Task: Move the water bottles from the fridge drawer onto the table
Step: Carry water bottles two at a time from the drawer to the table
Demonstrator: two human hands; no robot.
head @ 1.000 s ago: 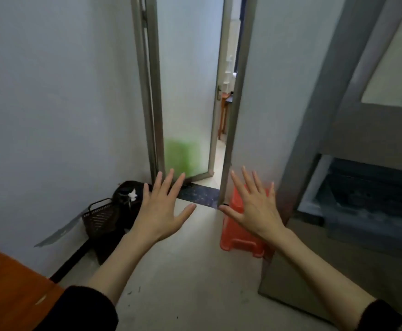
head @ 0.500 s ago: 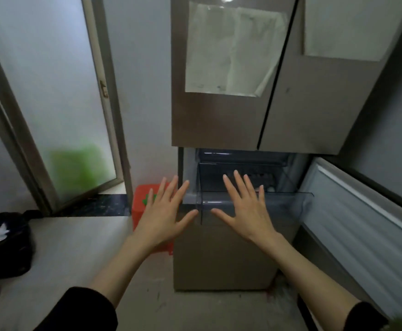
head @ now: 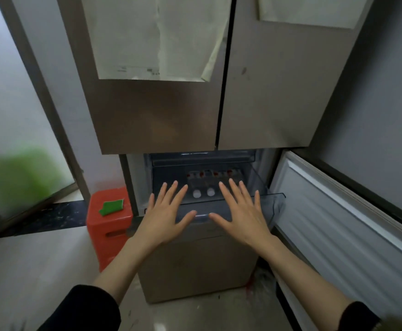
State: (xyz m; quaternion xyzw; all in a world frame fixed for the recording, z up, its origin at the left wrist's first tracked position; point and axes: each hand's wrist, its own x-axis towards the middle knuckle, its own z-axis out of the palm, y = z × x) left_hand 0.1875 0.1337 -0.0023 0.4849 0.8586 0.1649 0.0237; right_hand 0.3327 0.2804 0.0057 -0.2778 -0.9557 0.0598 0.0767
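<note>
Since a second ago the view has swung from doorway to fridge: left hand and right hand, fingers spread and empty, now hover above the drawer's front edge, water bottles lying inside, none yet lifted.

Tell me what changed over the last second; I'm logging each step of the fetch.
The view swung right from the doorway to the fridge, then closer; the water bottles in the open fridge drawer now show. Left hand and right hand stayed spread and empty, now over the drawer's front edge.
</note>
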